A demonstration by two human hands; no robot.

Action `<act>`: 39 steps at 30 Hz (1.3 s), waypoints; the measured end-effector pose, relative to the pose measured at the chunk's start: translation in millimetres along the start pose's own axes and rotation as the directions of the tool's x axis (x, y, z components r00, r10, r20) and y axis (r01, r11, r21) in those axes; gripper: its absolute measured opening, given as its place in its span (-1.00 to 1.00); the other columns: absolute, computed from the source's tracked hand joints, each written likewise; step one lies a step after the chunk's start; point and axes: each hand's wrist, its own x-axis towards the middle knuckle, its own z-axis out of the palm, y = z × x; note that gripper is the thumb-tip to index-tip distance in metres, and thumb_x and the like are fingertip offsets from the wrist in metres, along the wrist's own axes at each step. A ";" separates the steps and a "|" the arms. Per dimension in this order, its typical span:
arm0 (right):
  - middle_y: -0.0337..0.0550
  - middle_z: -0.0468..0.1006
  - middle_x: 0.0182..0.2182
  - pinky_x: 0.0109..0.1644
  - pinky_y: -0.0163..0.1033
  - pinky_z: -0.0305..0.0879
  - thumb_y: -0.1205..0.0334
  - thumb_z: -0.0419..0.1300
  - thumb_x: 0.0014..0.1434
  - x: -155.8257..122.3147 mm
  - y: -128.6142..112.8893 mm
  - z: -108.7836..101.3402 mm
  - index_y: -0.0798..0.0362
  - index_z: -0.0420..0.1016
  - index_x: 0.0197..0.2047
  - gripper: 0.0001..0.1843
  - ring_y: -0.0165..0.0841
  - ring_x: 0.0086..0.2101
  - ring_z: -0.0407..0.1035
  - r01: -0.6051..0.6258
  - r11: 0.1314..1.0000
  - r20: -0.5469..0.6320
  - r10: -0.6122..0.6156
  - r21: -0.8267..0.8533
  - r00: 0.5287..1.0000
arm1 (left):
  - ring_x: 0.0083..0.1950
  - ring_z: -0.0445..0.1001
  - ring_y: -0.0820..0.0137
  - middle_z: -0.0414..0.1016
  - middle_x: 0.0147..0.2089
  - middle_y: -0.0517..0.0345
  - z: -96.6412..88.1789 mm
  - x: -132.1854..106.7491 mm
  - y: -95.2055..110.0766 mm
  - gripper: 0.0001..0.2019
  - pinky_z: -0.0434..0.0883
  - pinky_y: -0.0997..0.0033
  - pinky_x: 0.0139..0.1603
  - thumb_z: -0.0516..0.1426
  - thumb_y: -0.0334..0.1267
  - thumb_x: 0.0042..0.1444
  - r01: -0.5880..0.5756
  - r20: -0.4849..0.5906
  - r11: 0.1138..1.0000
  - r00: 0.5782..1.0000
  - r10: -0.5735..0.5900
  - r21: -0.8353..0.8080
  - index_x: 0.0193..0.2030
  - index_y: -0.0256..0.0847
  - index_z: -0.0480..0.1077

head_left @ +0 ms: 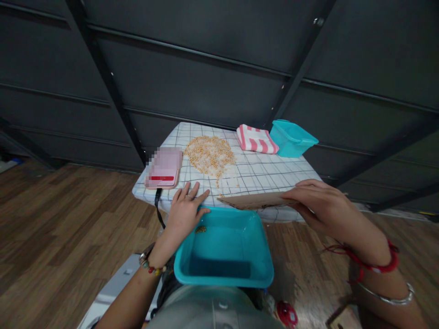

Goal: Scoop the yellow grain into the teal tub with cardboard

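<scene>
My right hand (pixel 317 201) grips one end of a flat piece of cardboard (pixel 257 200), which stands on edge along the table's front edge. Fingers spread, my left hand (pixel 188 208) rests on the near edge of the checked cloth (pixel 274 171), beside the rim of a teal bin (pixel 224 278). That bin sits below the table edge, against my body, with a few yellow-brown kernels (pixel 200 229) inside at its left. On the cloth lies a spread pile of yellow kernels mixed with whitish grains (pixel 211 155). A thin trail of kernels runs from it toward the cardboard.
A pink device (pixel 164 169) with a black cable (pixel 157 205) lies at the table's left. At the back right are a folded pink-and-white striped towel (pixel 257 139) and a smaller teal container (pixel 293 137). Dark panels (pixel 206 59) rise behind the table.
</scene>
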 end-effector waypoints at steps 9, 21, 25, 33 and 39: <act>-0.18 0.50 -0.50 -0.23 -0.21 0.32 0.45 -0.04 0.18 6.4 -0.7 6.3 0.05 0.40 -0.34 -0.77 -0.33 -0.42 0.38 0.003 0.998 0.022 -0.002 -0.060 1.000 | 0.32 0.14 -0.03 0.25 0.29 -0.04 -2.1 -1.4 0.0 -0.54 0.22 -0.13 0.20 0.13 -0.13 0.10 -0.010 -0.012 1.000 1.000 0.010 0.014 0.17 0.01 0.30; -0.17 0.54 -0.44 -0.23 -0.21 0.33 0.41 -0.04 0.23 -3.1 -1.9 -4.8 0.06 0.39 -0.26 -0.81 -0.34 -0.41 0.41 0.011 1.000 0.037 -0.012 0.018 0.999 | 0.32 0.14 -0.02 0.26 0.29 -0.04 1.7 -0.1 -1.7 -0.55 0.22 -0.15 0.20 0.12 -0.14 0.10 -0.012 -0.031 1.000 0.999 0.012 -0.002 0.17 0.02 0.30; -0.15 0.55 -0.45 -0.26 -0.21 0.34 0.41 -0.04 0.23 -4.2 -0.9 -7.5 0.08 0.39 -0.24 -0.80 -0.31 -0.40 0.42 0.006 1.000 0.009 -0.006 -0.027 1.000 | 0.33 0.12 -0.04 0.24 0.30 -0.07 -1.3 0.0 -0.8 -0.55 0.21 -0.13 0.21 0.12 -0.14 0.10 -0.003 0.009 1.000 1.000 0.003 0.003 0.17 -0.01 0.30; -0.17 0.55 -0.47 -0.26 -0.15 0.36 0.45 -0.05 0.17 -15.0 5.7 -10.1 0.02 0.43 -0.29 -0.74 -0.28 -0.44 0.43 -0.034 0.997 0.017 0.035 -0.066 0.999 | 0.32 0.15 -0.02 0.26 0.29 -0.04 2.0 -1.1 -3.1 -0.56 0.22 -0.12 0.20 0.11 -0.12 0.11 -0.016 -0.027 1.000 0.999 0.017 0.003 0.17 0.02 0.30; -0.14 0.57 -0.44 -0.30 -0.18 0.36 0.39 -0.04 0.22 -19.6 2.3 -15.2 0.03 0.42 -0.27 -0.78 -0.28 -0.41 0.44 -0.011 0.999 0.009 0.012 -0.030 1.000 | 0.33 0.13 -0.01 0.25 0.30 -0.03 1.5 0.7 -3.2 -0.55 0.20 -0.11 0.21 0.12 -0.13 0.10 0.005 -0.004 1.000 1.000 -0.005 -0.004 0.17 0.02 0.30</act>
